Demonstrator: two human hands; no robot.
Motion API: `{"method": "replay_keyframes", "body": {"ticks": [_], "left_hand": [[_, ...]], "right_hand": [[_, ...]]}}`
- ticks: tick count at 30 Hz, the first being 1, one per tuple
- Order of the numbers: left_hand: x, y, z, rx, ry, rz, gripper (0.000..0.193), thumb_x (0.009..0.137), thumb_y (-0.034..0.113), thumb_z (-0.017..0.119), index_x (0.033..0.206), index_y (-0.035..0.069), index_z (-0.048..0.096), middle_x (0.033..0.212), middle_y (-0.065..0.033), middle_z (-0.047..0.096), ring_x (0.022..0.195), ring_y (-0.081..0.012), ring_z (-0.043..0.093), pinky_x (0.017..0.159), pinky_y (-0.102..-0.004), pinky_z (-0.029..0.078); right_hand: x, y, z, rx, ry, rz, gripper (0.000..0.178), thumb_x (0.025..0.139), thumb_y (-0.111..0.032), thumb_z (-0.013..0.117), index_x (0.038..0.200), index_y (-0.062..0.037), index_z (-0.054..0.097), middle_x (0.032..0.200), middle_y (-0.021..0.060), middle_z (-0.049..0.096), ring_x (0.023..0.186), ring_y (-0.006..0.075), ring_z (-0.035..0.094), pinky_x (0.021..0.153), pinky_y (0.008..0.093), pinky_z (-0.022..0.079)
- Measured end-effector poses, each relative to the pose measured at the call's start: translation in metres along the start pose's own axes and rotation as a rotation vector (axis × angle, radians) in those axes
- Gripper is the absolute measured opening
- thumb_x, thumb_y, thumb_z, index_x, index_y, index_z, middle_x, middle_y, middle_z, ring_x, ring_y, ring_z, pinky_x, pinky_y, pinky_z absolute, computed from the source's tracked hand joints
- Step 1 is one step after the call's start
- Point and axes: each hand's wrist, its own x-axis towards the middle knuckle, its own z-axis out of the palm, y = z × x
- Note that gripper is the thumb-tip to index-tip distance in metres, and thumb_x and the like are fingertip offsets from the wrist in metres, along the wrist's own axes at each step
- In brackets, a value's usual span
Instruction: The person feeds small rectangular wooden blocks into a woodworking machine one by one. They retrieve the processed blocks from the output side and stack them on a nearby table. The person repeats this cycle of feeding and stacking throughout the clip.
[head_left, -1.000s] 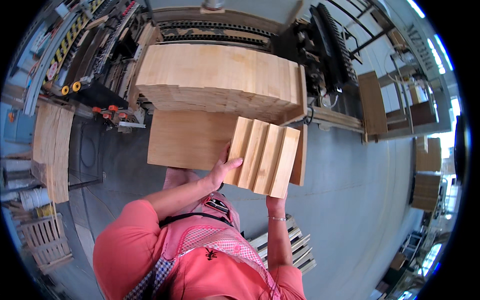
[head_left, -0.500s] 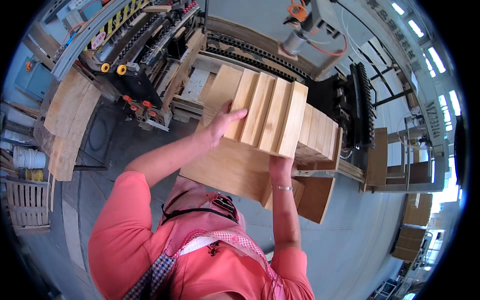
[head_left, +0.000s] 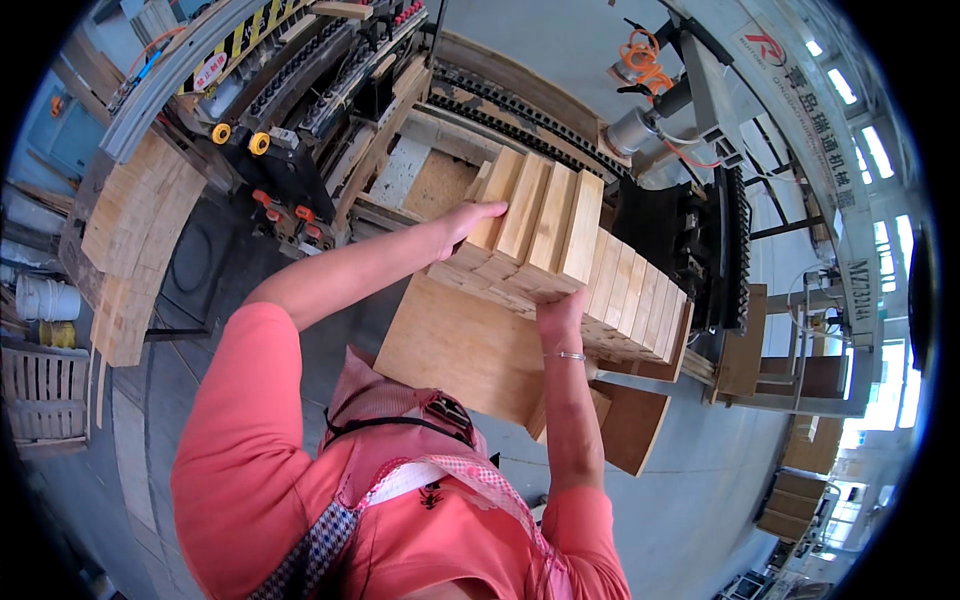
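Observation:
Several light wooden boards (head_left: 540,215) stand side by side between my hands, their tops stepped at slightly different heights. My left hand (head_left: 467,228) grips the left end of this group, thumb over the top edge. At the near right corner my right hand (head_left: 563,314) holds the same boards from the front, its fingertips partly hidden. Directly right of them runs a row of similar wooden blocks (head_left: 635,295), packed tightly. Lower blocks show below the held boards. A plywood sheet (head_left: 455,345) lies under and in front of the row.
A machine with black toothed rails (head_left: 520,125) extends behind the blocks. A grey cylinder with an orange coiled hose (head_left: 645,70) hangs at upper right. On the left are a stack of planks (head_left: 140,240), a white bucket (head_left: 53,306) and a slatted wooden crate (head_left: 45,390).
Both hands have brought the boards down against the row of blocks, and lower blocks now show beneath them. The view has shifted slightly.

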Motion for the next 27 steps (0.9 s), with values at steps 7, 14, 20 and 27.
{"method": "replay_keyframes", "body": {"ticks": [7,14,20,27], "left_hand": [[0.017,-0.008,-0.005,-0.045,0.059,-0.067,0.05,0.087,0.041,0.049,0.124,0.006,0.047,0.12,-0.0116,0.054,0.107,-0.0209,0.055,0.09,-0.0373,0.044],[0.022,-0.026,-0.023,-0.023,0.076,0.066,0.049,0.089,0.037,0.048,0.126,0.005,0.043,0.122,-0.0109,0.052,0.11,-0.0216,0.052,0.093,-0.0377,0.042],[0.001,-0.015,-0.012,-0.133,-0.011,0.156,0.054,0.092,0.041,0.041,0.132,0.005,0.036,0.128,-0.0115,0.047,0.117,-0.0204,0.046,0.096,-0.0368,0.038],[0.034,-0.03,-0.031,-0.24,-0.157,0.274,0.065,0.091,0.05,0.035,0.137,0.005,0.027,0.135,-0.0115,0.039,0.12,-0.0214,0.042,0.1,-0.0349,0.034]], "right_hand": [[0.008,-0.004,-0.013,-0.146,-0.042,-0.052,0.037,0.093,-0.035,0.04,0.117,-0.0093,0.05,0.115,0.0013,0.055,0.106,0.0178,0.05,0.092,0.0325,0.04],[-0.029,-0.015,0.029,-0.243,0.024,-0.045,0.043,0.092,-0.034,0.041,0.123,-0.0039,0.047,0.123,0.0041,0.051,0.115,0.017,0.046,0.097,0.0291,0.034],[-0.016,-0.019,0.007,-0.336,-0.078,-0.085,0.039,0.092,-0.03,0.04,0.12,-0.0041,0.049,0.12,0.0054,0.053,0.111,0.0196,0.048,0.095,0.0323,0.038],[-0.003,-0.017,0.025,-0.156,-0.013,-0.092,0.047,0.093,-0.038,0.038,0.127,-0.0052,0.043,0.123,0.0061,0.051,0.111,0.0197,0.05,0.092,0.0335,0.042]]}}
